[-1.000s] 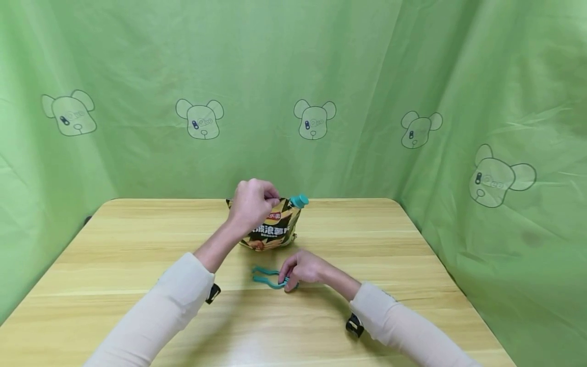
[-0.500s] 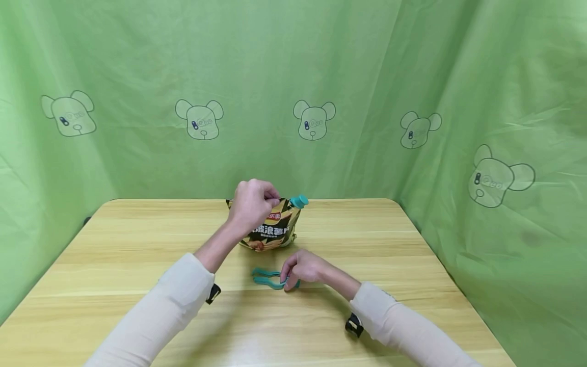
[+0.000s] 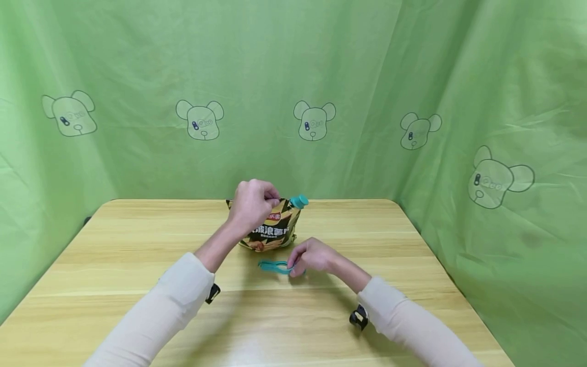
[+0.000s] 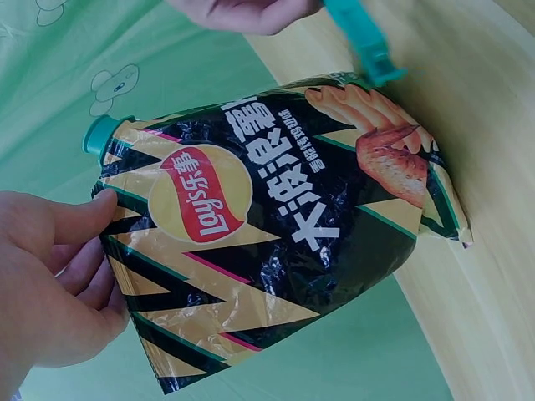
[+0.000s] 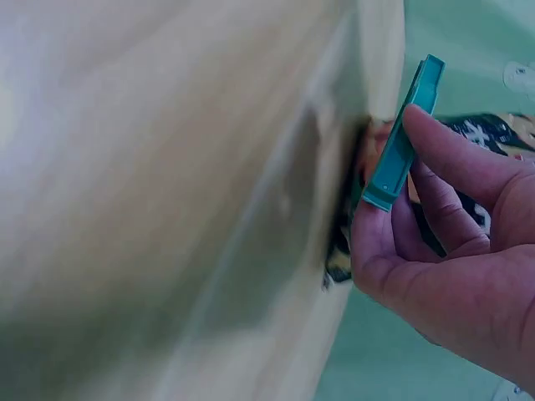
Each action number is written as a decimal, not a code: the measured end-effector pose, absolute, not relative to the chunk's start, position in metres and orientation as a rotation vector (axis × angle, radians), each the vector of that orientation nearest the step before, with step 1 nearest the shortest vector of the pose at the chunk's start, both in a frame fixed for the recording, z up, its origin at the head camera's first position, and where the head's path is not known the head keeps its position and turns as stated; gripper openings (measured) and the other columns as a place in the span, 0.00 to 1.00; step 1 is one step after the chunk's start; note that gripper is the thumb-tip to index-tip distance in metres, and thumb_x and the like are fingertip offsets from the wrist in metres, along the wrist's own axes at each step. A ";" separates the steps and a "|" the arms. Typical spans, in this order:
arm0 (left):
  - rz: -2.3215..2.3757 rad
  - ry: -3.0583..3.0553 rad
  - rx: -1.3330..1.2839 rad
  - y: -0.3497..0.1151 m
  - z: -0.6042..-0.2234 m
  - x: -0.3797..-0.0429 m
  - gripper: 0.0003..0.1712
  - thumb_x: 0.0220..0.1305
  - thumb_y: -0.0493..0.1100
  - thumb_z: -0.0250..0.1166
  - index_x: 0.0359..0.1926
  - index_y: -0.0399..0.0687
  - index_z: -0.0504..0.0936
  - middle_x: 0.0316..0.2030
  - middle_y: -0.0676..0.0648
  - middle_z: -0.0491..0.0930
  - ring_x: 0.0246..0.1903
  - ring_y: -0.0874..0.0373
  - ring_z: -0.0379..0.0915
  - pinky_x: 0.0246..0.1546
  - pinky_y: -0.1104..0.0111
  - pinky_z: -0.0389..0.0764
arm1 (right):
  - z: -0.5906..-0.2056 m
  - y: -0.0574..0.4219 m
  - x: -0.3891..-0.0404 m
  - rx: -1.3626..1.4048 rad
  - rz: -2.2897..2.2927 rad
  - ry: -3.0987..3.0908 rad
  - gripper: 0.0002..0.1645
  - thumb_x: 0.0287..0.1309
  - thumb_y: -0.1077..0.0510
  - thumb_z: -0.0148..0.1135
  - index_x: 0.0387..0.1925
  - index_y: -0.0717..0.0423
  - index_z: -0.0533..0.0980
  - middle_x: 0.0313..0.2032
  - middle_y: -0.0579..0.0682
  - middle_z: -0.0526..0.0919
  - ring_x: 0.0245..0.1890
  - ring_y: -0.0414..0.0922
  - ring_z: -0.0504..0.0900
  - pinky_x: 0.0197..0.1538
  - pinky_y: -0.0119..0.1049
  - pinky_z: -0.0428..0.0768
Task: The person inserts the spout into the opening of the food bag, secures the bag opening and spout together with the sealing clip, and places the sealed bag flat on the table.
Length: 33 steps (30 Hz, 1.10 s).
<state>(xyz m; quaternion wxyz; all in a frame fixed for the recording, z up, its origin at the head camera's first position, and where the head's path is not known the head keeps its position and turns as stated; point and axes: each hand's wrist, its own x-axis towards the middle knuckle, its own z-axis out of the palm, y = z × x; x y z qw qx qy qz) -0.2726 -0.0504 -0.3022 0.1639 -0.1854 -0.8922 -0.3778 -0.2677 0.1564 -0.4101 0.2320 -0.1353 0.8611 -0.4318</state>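
Left hand (image 3: pixel 251 206), its grip pinching and partly hiding the top of the crisp bag (image 4: pixel 251 267) standing on the table (image 3: pixel 114 244); teal clip (image 5: pixel 393 171) near the bag, partly covered by the right hand (image 3: pixel 314 256), whose grip holds it; wood surface extending rightward to the green curtain (image 3: pixel 518 270)

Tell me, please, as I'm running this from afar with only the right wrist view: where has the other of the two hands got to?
Observer: The left hand is pinching the snack bag along its top.

Operator: Oh! And does the teal clip I see sit up there too?

Observer: No, the head view shows it low on the near side of the bag, toward the person.

Operator: So is there anything else up top?

Observer: Yes, a teal cap-like piece sits at one top corner.
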 end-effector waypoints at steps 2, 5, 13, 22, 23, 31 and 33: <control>-1.077 -2.549 -0.525 -0.050 -0.302 -0.273 0.03 0.59 0.31 0.72 0.35 0.41 0.90 0.32 0.44 0.90 0.30 0.55 0.87 0.32 0.71 0.88 | -0.405 0.161 -0.271 -0.360 -1.193 2.369 0.10 0.43 0.66 0.77 0.32 0.59 0.85 0.30 0.48 0.88 0.34 0.44 0.83 0.50 0.39 0.80; -1.080 -2.552 -0.527 -0.050 -0.302 -0.273 0.04 0.59 0.31 0.72 0.35 0.40 0.90 0.32 0.43 0.90 0.30 0.55 0.87 0.32 0.71 0.88 | -0.397 0.168 -0.274 -0.344 -1.214 2.357 0.10 0.45 0.66 0.76 0.33 0.60 0.85 0.31 0.49 0.88 0.35 0.46 0.83 0.53 0.41 0.80; -1.075 -2.562 -0.527 -0.050 -0.303 -0.274 0.04 0.60 0.31 0.72 0.35 0.41 0.90 0.32 0.43 0.90 0.30 0.55 0.87 0.33 0.71 0.88 | -0.370 0.190 -0.283 -0.345 -1.226 2.408 0.10 0.46 0.64 0.76 0.34 0.58 0.85 0.32 0.49 0.87 0.38 0.47 0.81 0.51 0.42 0.78; -1.091 -2.565 -0.524 -0.050 -0.304 -0.275 0.04 0.60 0.30 0.71 0.35 0.41 0.90 0.32 0.44 0.89 0.30 0.55 0.86 0.33 0.71 0.88 | -0.356 0.214 -0.294 -0.308 -1.223 2.474 0.10 0.48 0.62 0.77 0.34 0.58 0.85 0.32 0.47 0.87 0.41 0.47 0.80 0.53 0.45 0.77; -1.088 -2.566 -0.524 -0.050 -0.304 -0.275 0.04 0.60 0.30 0.72 0.35 0.41 0.90 0.32 0.44 0.89 0.30 0.55 0.86 0.32 0.71 0.88 | -0.355 0.216 -0.295 -0.302 -1.221 2.480 0.10 0.48 0.62 0.77 0.35 0.58 0.85 0.32 0.47 0.87 0.40 0.47 0.80 0.53 0.45 0.77; -1.075 -2.570 -0.529 -0.050 -0.302 -0.275 0.03 0.60 0.30 0.72 0.34 0.41 0.90 0.31 0.44 0.89 0.29 0.56 0.86 0.32 0.71 0.88 | -0.343 0.229 -0.300 -0.264 -1.202 2.546 0.10 0.50 0.61 0.77 0.35 0.58 0.85 0.32 0.46 0.86 0.40 0.47 0.79 0.47 0.37 0.75; -1.077 -2.570 -0.530 -0.050 -0.302 -0.275 0.03 0.60 0.31 0.72 0.34 0.41 0.90 0.31 0.44 0.89 0.29 0.55 0.86 0.32 0.71 0.88 | -0.341 0.232 -0.300 -0.247 -1.205 2.557 0.11 0.50 0.61 0.77 0.36 0.58 0.85 0.32 0.46 0.85 0.40 0.47 0.78 0.47 0.37 0.75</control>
